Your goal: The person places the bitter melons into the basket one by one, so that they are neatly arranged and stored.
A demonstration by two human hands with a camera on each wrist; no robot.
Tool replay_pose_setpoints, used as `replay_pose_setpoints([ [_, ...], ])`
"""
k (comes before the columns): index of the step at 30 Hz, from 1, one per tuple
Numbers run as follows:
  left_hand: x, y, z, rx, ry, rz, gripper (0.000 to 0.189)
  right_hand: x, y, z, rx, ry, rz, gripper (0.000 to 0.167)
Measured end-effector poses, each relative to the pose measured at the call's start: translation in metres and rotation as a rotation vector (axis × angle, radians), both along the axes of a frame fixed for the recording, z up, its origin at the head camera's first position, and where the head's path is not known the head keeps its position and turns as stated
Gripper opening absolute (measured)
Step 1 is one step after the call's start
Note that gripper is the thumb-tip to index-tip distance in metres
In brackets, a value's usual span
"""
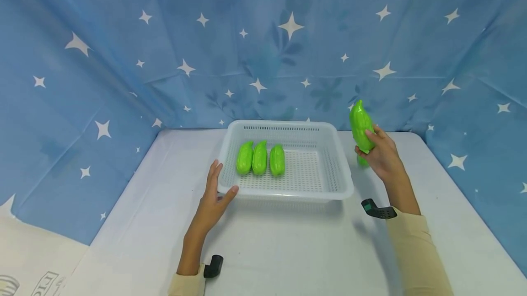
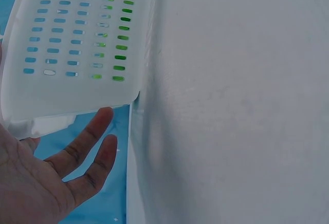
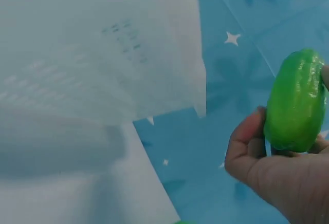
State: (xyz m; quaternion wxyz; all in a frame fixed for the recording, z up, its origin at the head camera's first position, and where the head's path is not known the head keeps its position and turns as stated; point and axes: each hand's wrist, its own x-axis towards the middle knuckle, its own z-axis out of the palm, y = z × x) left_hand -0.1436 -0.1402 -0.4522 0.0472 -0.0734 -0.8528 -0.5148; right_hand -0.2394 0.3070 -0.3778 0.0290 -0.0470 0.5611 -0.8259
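A white plastic basket with slotted walls sits on the table, three bright green bitter melons lying side by side in its left half. At its front left corner is my left hand, thumb at the front rim and fingers fairly straight along the left side. In the left wrist view, spread fingers show by the basket's edge. Raised right of the basket, my right hand grips another bitter melon, its pointed tip up. Beneath that hand, a further green piece is mostly hidden.
The white table reaches back to a blue curtain with white stars, which also hangs along both sides. Pale printed cloth lies at the lower left. Each wrist wears a small black device.
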Motion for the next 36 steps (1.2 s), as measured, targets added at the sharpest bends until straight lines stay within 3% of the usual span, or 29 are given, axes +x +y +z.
replay_pose_setpoints([
  [5, 0.0, 0.0, 0.0, 0.0, -0.008, 0.001, 0.084, -0.003, -0.015, 0.006, 0.098, -0.061, -0.049, 0.037],
  [9, 0.0, -0.001, 0.0, -0.003, -0.009, 0.002, 0.084, -0.006, -0.026, 0.011, 0.179, -0.106, -0.03, 0.038],
  [17, -0.002, -0.001, 0.002, -0.009, 0.005, -0.001, 0.084, -0.016, -0.048, 0.025, 0.404, -0.187, 0.084, 0.078],
  [24, -0.003, -0.002, 0.004, -0.005, 0.01, -0.005, 0.084, -0.023, -0.062, 0.035, 0.61, -0.222, 0.214, 0.092],
  [30, -0.002, 0.0, 0.002, 0.004, 0.0, 0.0, 0.083, -0.029, -0.074, 0.039, 0.717, -0.254, 0.331, 0.082],
  [36, 0.0, 0.001, 0.002, 0.007, -0.01, -0.003, 0.083, -0.038, -0.083, 0.034, 0.796, -0.29, 0.374, 0.069],
])
